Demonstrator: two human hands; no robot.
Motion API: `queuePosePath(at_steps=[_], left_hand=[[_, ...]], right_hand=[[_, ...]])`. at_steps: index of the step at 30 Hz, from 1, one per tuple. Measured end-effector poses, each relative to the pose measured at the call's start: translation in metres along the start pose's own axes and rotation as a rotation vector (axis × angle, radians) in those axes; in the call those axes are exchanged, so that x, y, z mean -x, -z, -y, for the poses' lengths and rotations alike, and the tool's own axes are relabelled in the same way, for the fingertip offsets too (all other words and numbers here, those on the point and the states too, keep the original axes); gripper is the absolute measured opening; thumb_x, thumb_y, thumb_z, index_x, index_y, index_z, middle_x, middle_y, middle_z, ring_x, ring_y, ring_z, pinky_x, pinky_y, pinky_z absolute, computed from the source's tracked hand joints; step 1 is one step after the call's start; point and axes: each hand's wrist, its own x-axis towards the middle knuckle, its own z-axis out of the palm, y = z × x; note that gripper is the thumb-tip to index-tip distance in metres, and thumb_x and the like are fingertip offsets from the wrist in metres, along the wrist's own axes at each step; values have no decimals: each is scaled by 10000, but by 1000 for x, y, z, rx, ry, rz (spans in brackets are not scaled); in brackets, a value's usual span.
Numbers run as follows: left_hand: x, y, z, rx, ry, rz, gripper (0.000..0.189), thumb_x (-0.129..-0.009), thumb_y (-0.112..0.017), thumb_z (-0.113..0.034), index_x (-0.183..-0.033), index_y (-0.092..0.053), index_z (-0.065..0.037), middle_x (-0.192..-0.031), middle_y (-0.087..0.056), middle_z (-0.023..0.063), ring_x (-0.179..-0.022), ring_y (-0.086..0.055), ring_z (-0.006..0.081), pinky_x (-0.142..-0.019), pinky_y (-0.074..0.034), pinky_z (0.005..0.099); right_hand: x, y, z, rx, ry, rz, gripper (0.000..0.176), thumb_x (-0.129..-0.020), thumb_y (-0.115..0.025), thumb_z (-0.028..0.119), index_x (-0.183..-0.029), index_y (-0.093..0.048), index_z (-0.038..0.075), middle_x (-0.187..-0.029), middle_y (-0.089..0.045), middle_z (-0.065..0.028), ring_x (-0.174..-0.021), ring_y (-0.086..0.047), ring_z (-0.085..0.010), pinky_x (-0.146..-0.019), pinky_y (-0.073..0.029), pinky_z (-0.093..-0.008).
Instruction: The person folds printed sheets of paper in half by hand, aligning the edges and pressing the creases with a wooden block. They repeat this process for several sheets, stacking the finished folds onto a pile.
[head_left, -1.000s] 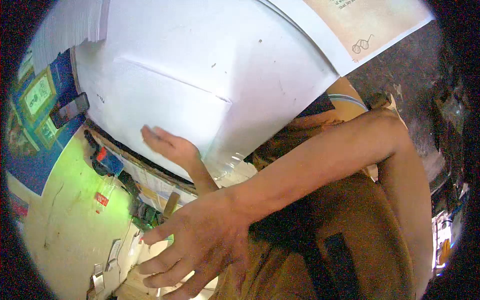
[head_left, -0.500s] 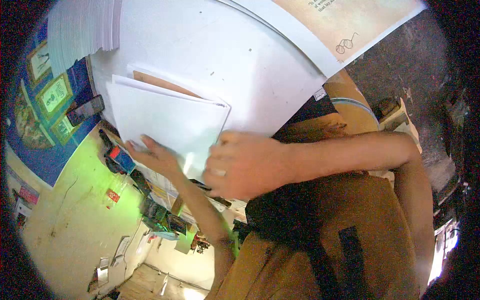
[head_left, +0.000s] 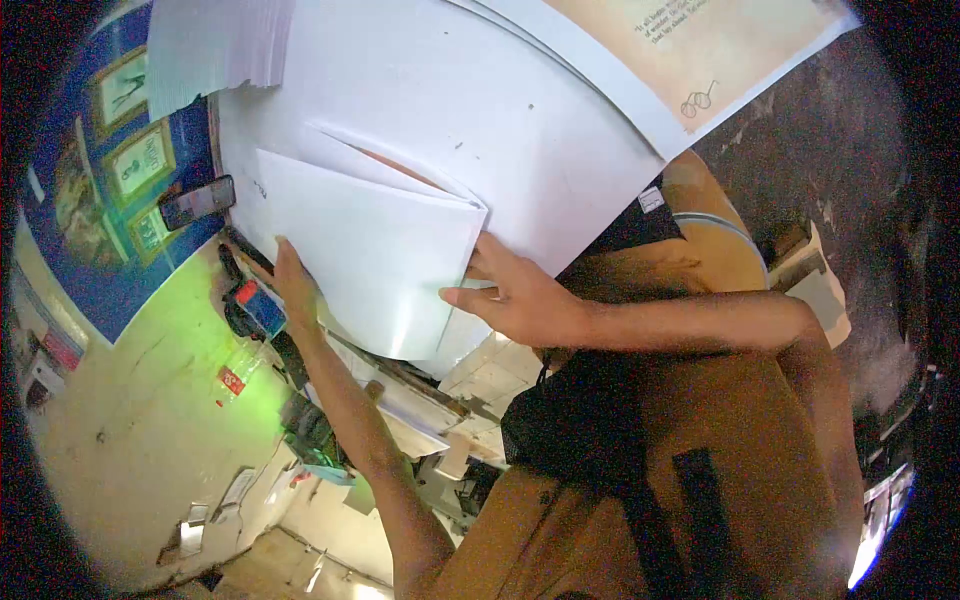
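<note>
A white booklet (head_left: 370, 230) lies on the white work surface, its front cover bowed and partly raised, with a brown strip (head_left: 400, 165) showing between its leaves. My right hand (head_left: 515, 295) grips the booklet's right edge, thumb on the near side and the other fingers partly behind it. At the lower left edge is my left hand (head_left: 297, 285), seen side-on, closed on the booklet's margin; some of its fingers are hidden.
A thick paper stack (head_left: 215, 50) stands at upper left, near a phone (head_left: 197, 203) on a blue picture sheet (head_left: 190, 150). A printed sheet with drawn glasses (head_left: 740, 60) lies at upper right. A red and blue object (head_left: 258, 305) sits left of my left forearm.
My right hand has shifted up and right to the booklet's edge, its thumb now visible. My left hand has moved up to the left edge. The cover bows more.
</note>
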Motion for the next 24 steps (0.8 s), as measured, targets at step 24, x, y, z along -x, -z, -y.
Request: queuePosePath(at_steps=[24], left_hand=[[128, 141, -137, 158, -463, 109, 433, -947, -526, -380, -1175, -575, -16, -1143, -631, 136, -1069, -588, 263, -918, -442, 344]], right_hand=[[183, -5, 55, 450, -108, 201, 738, -838, -701, 389, -1335, -374, -46, -1281, -530, -191, -1169, -516, -297, -1013, -402, -373]])
